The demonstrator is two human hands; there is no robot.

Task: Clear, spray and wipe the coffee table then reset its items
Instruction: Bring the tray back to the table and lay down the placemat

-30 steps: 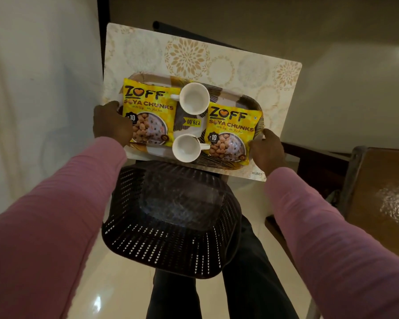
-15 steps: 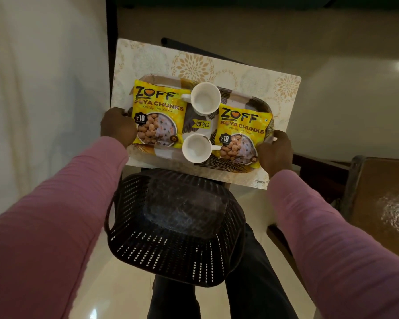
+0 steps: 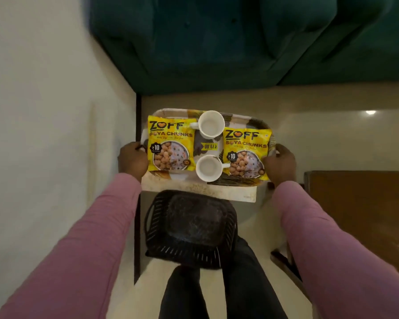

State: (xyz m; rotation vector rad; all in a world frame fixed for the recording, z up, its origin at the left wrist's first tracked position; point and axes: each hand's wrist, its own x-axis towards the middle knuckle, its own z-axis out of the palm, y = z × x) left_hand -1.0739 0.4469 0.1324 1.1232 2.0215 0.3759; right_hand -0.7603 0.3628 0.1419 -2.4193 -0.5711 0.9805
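Note:
A patterned serving tray is held level in front of me. My left hand grips its left rim and my right hand grips its right rim. On it lie two yellow soya chunk packets, one at the left and one at the right. Two empty white cups stand between them, one far and one near. A cream floral mat shows under the tray's near edge. How the mat is held is hidden.
A black perforated plastic stool stands below the tray, just in front of my legs. A dark green sofa fills the far side. A brown wooden table is at the right. A white wall runs along the left.
The view has swung toward the green sofa. The tray and mat, still in both hands, have risen and now hide most of the mat beneath them.

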